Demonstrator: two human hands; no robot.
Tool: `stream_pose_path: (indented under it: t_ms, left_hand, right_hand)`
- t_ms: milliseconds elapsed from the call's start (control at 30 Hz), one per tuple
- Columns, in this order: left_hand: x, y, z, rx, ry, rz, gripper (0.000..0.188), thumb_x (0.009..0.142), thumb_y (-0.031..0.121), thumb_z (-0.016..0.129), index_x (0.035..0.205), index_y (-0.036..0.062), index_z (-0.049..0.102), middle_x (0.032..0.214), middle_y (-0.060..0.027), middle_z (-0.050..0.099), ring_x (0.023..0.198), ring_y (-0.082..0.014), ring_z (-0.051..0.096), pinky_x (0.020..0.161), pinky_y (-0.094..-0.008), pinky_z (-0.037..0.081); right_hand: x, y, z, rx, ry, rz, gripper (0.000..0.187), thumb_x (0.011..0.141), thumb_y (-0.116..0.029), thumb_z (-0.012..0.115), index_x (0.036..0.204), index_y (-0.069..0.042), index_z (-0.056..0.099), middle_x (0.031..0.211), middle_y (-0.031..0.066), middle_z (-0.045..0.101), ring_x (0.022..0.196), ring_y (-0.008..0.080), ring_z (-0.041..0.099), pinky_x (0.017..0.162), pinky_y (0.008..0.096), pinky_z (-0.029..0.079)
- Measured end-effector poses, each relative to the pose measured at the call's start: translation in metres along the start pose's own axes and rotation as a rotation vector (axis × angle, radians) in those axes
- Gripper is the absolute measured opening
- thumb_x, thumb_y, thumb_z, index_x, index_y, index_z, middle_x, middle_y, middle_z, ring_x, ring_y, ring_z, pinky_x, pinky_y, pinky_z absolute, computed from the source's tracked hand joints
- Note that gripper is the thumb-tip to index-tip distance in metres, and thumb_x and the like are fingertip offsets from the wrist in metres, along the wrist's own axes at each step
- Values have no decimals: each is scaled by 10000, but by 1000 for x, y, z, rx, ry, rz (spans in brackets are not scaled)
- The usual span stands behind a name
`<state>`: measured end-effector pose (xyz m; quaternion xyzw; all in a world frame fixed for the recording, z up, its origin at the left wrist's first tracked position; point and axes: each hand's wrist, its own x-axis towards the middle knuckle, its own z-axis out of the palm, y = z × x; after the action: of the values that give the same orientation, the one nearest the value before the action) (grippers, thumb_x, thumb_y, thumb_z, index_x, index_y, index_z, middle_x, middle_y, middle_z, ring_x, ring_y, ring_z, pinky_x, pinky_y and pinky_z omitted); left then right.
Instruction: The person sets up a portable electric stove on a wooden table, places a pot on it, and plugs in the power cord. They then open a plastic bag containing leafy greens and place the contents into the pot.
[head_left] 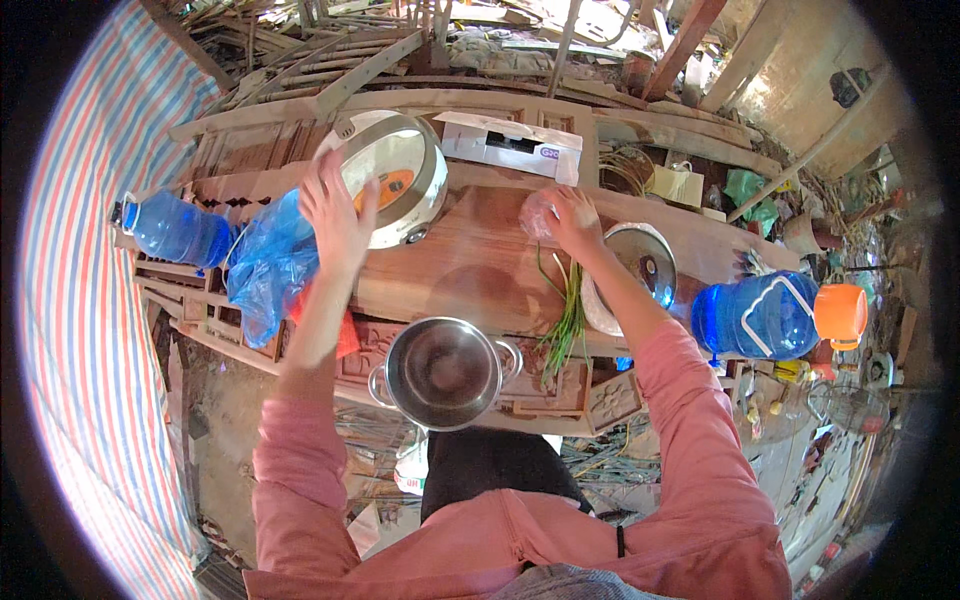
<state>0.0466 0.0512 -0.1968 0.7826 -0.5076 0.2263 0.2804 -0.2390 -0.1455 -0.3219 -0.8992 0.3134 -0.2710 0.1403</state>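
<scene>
My left hand is open, fingers apart, at the near-left rim of a round white appliance with an orange disc inside. Whether it touches the rim, I cannot tell. My right hand is closed on a small clear plastic bag over the wooden tabletop. What the bag contains is not clear. Just below that hand lies a bunch of green onions. A shiny round metal and glass piece like a pot lid is partly behind my right forearm. Nearest me stands a two-handled steel pot.
A white box stands at the back. Blue water jugs flank both ends, the right jug having an orange cup beside it. A blue plastic bag and red bag lie by my left forearm. A striped sheet hangs left.
</scene>
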Motion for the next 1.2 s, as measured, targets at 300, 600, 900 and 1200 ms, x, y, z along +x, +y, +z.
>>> stream_pose_path:
  t_ms: [300, 600, 900, 1200]
  left_hand:
    - [91, -69, 96, 169, -268, -228, 660, 939, 570, 428, 1426, 139, 313, 1373, -161, 382, 1307, -371, 322, 1073, -556, 222]
    - [88, -72, 100, 124, -213, -91, 660, 943, 598, 393, 1426, 155, 317, 1377, -150, 376, 1328, -335, 311, 1089, -530, 207]
    - [88, -68, 98, 107, -228, -98, 656, 945, 599, 387, 1424, 157, 317, 1377, -137, 372, 1325, -322, 313, 1082, -521, 218]
    - [89, -66, 95, 113, -244, -96, 667, 941, 595, 400, 1432, 154, 300, 1372, -137, 374, 1314, -325, 326, 1074, -514, 238]
  right_hand:
    - [73, 27, 62, 9, -121, 292, 272, 838, -159, 581, 1090, -69, 626, 1086, 176, 623, 942, 359, 616, 794, 466, 497]
    - [148, 61, 74, -103, 150, 145, 290, 829, -59, 540, 1116, -49, 583, 1167, 187, 588, 1001, 391, 597, 859, 465, 495]
    - [145, 56, 90, -565, -468, -64, 243, 770, -68, 552, 977, -86, 677, 1090, 110, 618, 1066, 286, 575, 971, 456, 408]
    - [91, -1, 76, -633, -558, -78, 289, 824, -108, 548, 1095, -83, 645, 1029, 67, 635, 1014, 246, 609, 833, 438, 484]
